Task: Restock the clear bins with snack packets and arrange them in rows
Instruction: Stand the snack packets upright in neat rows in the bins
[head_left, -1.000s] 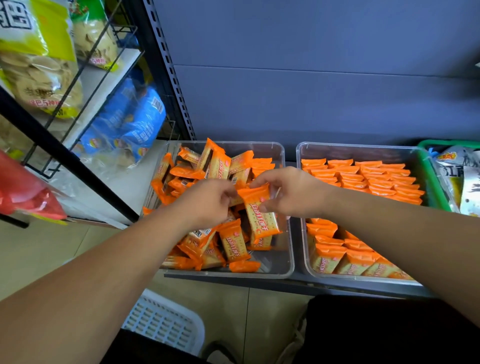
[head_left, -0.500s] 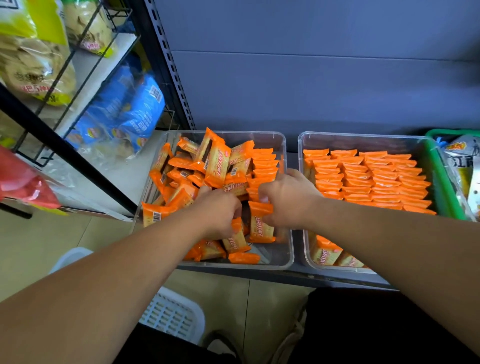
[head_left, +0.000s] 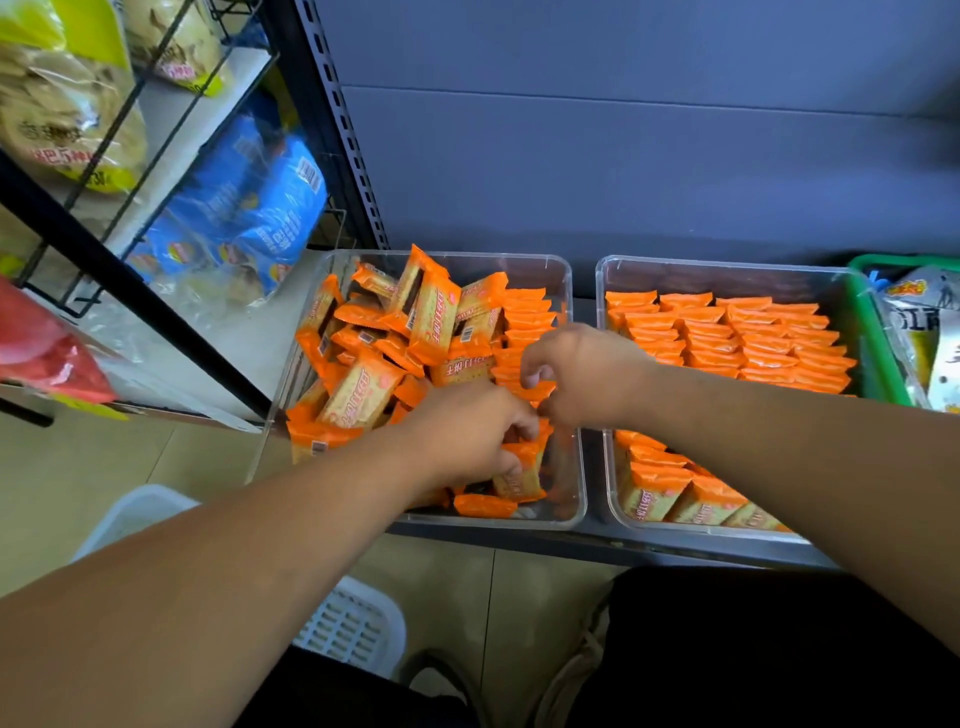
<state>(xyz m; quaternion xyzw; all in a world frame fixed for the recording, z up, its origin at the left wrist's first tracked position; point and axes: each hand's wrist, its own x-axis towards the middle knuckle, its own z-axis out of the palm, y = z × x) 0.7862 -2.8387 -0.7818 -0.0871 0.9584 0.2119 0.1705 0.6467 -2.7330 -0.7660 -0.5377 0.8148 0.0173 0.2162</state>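
Two clear bins side by side: the left bin (head_left: 524, 262) holds a loose heap (head_left: 395, 338) of orange packets on its left and a short row (head_left: 527, 317) along its right wall, the right bin (head_left: 727, 270) is packed in tidy rows (head_left: 737, 338). Reaching into the near part of the left bin, the left hand (head_left: 467, 431) curls fingers and thumb round a standing packet (head_left: 522, 470); the right hand (head_left: 587, 374), just beside it, pinches the end packet (head_left: 540, 391) at the near end of the short row

orange pkts (head_left: 431, 322), clear bins (head_left: 563, 291); green basket (head_left: 878, 353), blue bags (head_left: 249, 208)
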